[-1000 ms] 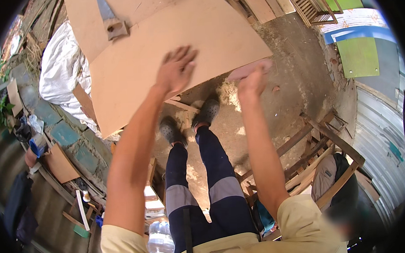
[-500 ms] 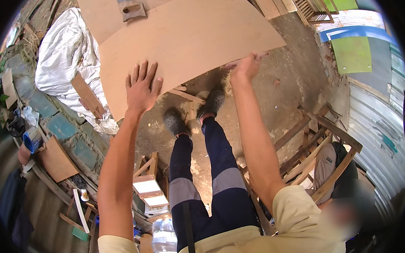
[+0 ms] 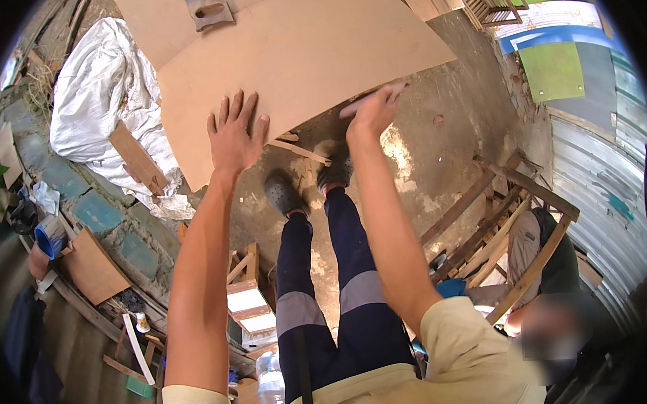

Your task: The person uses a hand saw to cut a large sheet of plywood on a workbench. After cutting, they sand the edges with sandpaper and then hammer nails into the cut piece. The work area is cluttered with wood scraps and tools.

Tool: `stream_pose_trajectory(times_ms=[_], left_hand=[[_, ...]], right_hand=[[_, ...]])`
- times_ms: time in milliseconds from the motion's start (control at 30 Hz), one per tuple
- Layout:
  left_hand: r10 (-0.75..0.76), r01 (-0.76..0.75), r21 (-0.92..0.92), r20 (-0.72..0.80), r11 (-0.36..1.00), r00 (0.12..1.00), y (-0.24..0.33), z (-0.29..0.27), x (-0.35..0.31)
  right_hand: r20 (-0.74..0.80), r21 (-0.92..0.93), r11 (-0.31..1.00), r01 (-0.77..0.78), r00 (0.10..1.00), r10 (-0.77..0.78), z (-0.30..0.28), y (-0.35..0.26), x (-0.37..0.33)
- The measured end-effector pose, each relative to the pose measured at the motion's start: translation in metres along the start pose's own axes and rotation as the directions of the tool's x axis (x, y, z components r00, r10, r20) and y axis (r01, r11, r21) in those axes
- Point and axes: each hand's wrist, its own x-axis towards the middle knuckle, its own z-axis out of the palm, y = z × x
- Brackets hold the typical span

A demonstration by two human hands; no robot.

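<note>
A large thin brown board [image 3: 308,56] lies in front of me, above my feet. My left hand [image 3: 236,133] rests flat on the board's near edge with fingers spread. My right hand [image 3: 374,111] grips the same near edge farther right, fingers curled around it. A grey hand plane [image 3: 211,12] sits on the board's far part. Below the board my dark shoes [image 3: 285,193] stand on the concrete floor, with a thin wood strip [image 3: 299,150] beside them.
A white sack [image 3: 106,103] and a wood scrap [image 3: 137,157] lie at left by a tiled ledge. Wooden frames [image 3: 514,214] lean at right beside a seated person [image 3: 539,264]. A small stool [image 3: 244,294] and a plastic bottle [image 3: 271,384] stand near my legs.
Both hands have come nearer to me, and the board's near edge has shifted toward me with them. My left hand stays flat while my right hand keeps its hold on the edge.
</note>
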Motion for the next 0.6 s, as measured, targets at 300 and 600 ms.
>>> stream_pose_trajectory(times_ms=[300,600], left_hand=[[0.017,-0.017,-0.010,0.024,1.000,1.000,0.014,0.007,0.003],[0.018,-0.019,0.031,0.033,0.999,0.999,0.009,0.006,0.006]], right_hand=[[0.086,-0.318,0.856,0.408,0.911,-0.403,0.014,0.072,-0.022],[0.097,-0.233,0.962,0.145,0.987,-0.125,0.014,0.061,-0.039]])
